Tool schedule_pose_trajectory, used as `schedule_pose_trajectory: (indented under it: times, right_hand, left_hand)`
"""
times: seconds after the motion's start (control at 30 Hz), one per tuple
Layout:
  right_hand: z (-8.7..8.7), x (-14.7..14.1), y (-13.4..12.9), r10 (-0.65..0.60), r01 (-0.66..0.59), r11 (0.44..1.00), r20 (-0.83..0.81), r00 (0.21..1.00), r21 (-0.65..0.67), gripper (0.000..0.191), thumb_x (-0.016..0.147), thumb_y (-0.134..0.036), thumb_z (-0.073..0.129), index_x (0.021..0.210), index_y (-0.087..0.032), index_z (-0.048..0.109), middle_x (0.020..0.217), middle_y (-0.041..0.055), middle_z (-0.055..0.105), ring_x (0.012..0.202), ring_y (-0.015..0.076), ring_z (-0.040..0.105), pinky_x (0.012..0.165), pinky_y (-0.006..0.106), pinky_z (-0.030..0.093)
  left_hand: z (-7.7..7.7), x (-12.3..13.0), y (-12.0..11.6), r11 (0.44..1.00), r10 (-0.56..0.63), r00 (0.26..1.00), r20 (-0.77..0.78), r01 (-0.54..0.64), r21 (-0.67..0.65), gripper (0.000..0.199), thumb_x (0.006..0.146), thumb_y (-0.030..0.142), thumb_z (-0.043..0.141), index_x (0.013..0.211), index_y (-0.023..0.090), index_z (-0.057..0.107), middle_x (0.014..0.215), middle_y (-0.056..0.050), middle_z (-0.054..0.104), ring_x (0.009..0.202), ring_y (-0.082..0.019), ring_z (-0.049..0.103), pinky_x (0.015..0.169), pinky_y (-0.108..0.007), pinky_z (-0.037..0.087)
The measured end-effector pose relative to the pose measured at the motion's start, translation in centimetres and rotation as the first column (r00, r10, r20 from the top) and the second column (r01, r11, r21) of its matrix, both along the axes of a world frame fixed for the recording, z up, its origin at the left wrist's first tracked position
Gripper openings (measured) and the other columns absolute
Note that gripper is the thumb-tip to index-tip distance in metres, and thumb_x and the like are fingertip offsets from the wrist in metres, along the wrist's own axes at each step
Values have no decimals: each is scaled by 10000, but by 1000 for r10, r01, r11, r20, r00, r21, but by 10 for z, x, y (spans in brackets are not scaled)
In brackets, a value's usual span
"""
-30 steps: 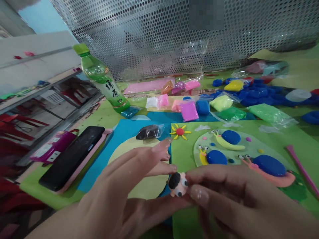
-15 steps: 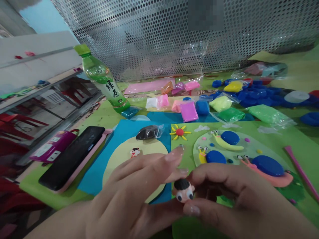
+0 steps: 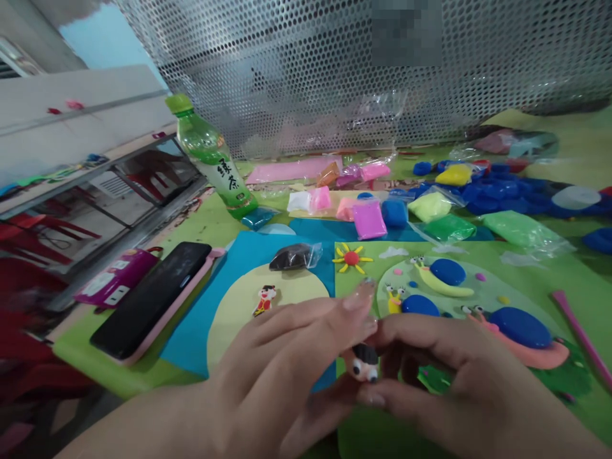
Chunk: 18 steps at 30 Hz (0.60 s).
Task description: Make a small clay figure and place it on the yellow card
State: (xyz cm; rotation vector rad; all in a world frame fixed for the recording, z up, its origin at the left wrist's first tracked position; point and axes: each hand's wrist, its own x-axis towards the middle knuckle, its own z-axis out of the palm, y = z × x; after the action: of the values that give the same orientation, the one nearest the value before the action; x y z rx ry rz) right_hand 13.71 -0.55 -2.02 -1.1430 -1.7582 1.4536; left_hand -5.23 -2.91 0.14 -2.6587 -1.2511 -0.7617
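A small clay head (image 3: pixel 364 364) with black hair and two googly eyes is between my hands at the lower middle. My left hand (image 3: pixel 282 363) curves round its left side, fingers over its top edge. On the right, my right hand (image 3: pixel 430 363) pinches it between thumb and index finger. Behind my left hand a small cartoon figure (image 3: pixel 264 299) lies on a pale yellow round (image 3: pixel 234 306) on blue paper. Beside it, green paper carries a clay sun (image 3: pixel 352 258) and clay snails with blue shells (image 3: pixel 521 327).
A black phone (image 3: pixel 150 299) and purple pack (image 3: pixel 117 278) lie at the left. A green bottle (image 3: pixel 217 159) stands behind the blue paper. Bagged clay, including a magenta pack (image 3: pixel 369 219), spans the back. A pink tool (image 3: pixel 581 338) lies far right. Perforated metal (image 3: pixel 296 76) rises behind.
The view has shifted, so the table items appear slightly farther right. My left fingers now cover more of the clay head's left side, and more of the cartoon figure shows.
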Motion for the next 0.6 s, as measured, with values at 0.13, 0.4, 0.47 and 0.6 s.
schedule_pose_trajectory:
  times: [0.13,0.4,0.47,0.6]
  right_hand:
    - [-1,-3,-1,2,-3,999,9,1000,38,84,666,-174,669,686,-249,702,589,-52,661,481,83,579,429,129,431]
    - [-4,1,-2,53,-58,993,51,997,104,186,612,-149,703,720,-300,721,671,-49,709,488,98,610,418,118,458]
    - [-10,-1,-2,87,-92,989,44,995,119,187,636,-152,693,745,-303,710,631,-59,693,481,94,614,416,103,455]
    - [-21,-3,-2,228,-233,949,50,972,210,61,728,-216,649,732,-273,667,593,-64,680,461,100,626,405,106,460]
  left_hand:
    - [0,-3,-2,998,-58,990,-125,57,-10,305,888,347,546,1095,127,591,1105,-56,691,1079,-138,627,1056,-221,441]
    - [-13,2,-5,990,-62,990,129,44,137,350,842,178,610,1148,58,489,920,-68,731,939,-112,670,871,-182,553]
    - [-18,1,-10,993,-27,993,113,14,119,255,853,204,602,1065,72,551,858,-56,733,916,-114,675,835,-179,560]
    - [-36,0,-22,977,-24,977,211,-22,213,247,871,278,582,1039,97,572,865,-42,733,923,-122,670,768,-192,584]
